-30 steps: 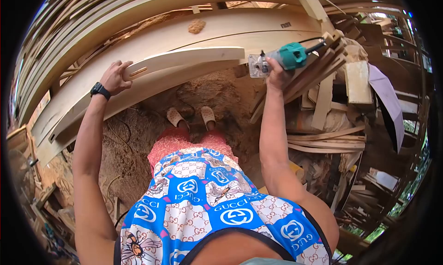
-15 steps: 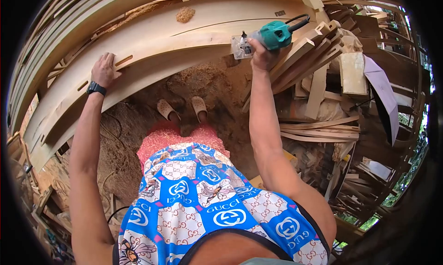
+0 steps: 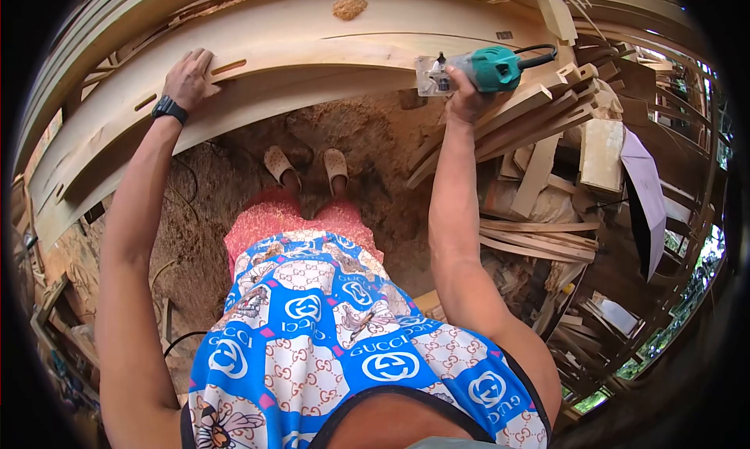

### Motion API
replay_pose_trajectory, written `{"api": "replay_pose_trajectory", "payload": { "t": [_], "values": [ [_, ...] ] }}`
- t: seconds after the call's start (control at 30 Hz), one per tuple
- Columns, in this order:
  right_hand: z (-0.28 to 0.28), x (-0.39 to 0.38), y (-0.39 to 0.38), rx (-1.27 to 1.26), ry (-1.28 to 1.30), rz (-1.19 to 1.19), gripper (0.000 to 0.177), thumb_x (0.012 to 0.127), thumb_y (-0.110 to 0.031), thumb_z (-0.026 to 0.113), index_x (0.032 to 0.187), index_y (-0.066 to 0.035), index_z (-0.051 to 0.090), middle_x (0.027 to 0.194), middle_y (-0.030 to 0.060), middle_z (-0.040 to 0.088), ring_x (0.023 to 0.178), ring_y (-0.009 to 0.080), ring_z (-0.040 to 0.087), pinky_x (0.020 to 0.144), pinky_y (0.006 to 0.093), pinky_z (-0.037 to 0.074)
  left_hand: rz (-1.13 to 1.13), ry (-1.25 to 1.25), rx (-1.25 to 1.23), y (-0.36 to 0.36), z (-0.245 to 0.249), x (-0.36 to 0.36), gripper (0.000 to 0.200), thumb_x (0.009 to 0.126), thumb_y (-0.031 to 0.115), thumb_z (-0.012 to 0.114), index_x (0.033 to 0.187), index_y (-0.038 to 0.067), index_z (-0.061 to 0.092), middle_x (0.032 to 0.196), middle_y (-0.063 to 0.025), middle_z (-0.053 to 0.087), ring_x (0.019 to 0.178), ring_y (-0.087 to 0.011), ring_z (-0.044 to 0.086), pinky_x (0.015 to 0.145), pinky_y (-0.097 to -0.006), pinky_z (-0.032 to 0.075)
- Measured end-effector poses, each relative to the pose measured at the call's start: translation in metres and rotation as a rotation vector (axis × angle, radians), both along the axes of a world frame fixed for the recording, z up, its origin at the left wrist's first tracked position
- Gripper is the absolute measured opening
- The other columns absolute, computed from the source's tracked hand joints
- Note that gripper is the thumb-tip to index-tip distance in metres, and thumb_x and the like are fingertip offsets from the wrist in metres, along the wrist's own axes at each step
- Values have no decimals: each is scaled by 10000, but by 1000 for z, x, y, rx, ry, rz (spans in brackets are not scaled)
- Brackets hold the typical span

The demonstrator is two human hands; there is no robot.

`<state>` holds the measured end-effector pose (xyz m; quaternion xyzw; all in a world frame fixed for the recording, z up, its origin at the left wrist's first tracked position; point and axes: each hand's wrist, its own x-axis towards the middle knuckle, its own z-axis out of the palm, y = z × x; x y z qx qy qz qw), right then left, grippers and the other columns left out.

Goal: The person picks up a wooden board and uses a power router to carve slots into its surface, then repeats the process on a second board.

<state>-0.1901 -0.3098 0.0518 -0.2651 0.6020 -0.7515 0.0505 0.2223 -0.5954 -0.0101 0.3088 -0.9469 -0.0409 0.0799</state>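
A long, curved wooden board (image 3: 305, 53) with slots cut in it lies on edge in front of me, on a wider plank (image 3: 437, 15). My left hand (image 3: 188, 80) grips its upper edge between two of the slots, fingers curled over the wood, a dark watch on the wrist. In my right hand (image 3: 466, 97) is a teal trim router (image 3: 495, 68) with a clear base. The router is tipped on its side, its base right at the board's right end, and a black cord runs from its back.
A heap of wood shavings (image 3: 349, 7) sits on the plank. Right of the router, several wooden bars (image 3: 519, 117) are stacked, with curved strips (image 3: 539, 238) lower down. A folded lilac umbrella (image 3: 644, 191) stands at the far right. Sawdust covers the floor (image 3: 375, 128) around my feet.
The view has shifted, so the board and shavings appear higher and further right. Both hands keep nearly the same places, left on the board and right around the router.
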Motion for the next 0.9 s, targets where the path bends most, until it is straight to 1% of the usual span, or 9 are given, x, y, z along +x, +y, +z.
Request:
{"api": "replay_pose_trajectory", "payload": {
  "t": [0.03,0.1,0.2,0.23,0.3,0.63,0.73,0.8,0.9],
  "values": [
    [1,0,2,7,-16,27,593,556,13,796,1106,-80,594,993,22,606,901,214,621,877,365,542,-3,2,-5,1,1,1,554,661,226,881,1104,72,588,1096,-93,633,1070,-317,615,906,-436,534],
    [4,0,0,28,13,33,597,550,22,796,1096,-87,581,990,35,601,896,223,623,860,378,551,0,-2,6,1,2,3,549,673,241,880,1105,72,587,1100,-91,631,1071,-314,615,910,-434,535],
    [13,11,-7,-54,-21,16,651,530,50,804,1121,-91,571,998,44,600,910,234,629,879,411,560,-10,15,-27,-2,-5,3,514,703,250,864,1101,79,588,1095,-82,631,1070,-306,617,919,-429,537],
    [13,12,-8,-52,-22,23,651,530,50,804,1121,-91,571,998,44,600,910,234,629,879,411,560,-3,14,-25,-2,-6,3,514,703,250,864,1101,79,588,1095,-82,631,1070,-306,617,919,-429,537],
    [13,11,-9,-46,-2,-19,481,593,47,803,1035,-47,635,926,25,630,815,211,652,793,358,564,17,12,-23,-3,-7,3,496,714,261,856,1088,78,586,1085,-80,629,1068,-301,618,919,-425,538],
    [-3,4,-12,-30,-53,41,485,597,53,800,1042,-39,632,949,33,627,839,213,649,791,359,560,9,-2,-13,-1,-5,1,512,704,235,834,1119,73,581,1102,-97,618,1080,-323,603,917,-428,531],
    [1,9,-14,-62,-56,19,491,596,54,797,1048,-38,629,957,36,624,849,214,644,801,363,556,13,16,-54,-1,-6,2,497,724,285,847,1090,87,576,1100,-65,624,1092,-296,612,923,-423,549],
    [4,11,-14,-61,-38,31,547,558,65,788,1065,-53,620,978,33,609,878,227,631,837,390,554,1,17,-66,-1,-7,1,520,717,295,856,1097,88,569,1108,-59,624,1103,-295,613,927,-426,551],
    [-5,1,-17,-62,-26,29,553,556,71,787,1069,-48,619,968,30,609,857,226,633,814,388,559,-12,28,-83,-3,-8,2,534,715,312,863,1099,91,566,1114,-56,624,1104,-292,614,929,-428,557]
  ]
}}
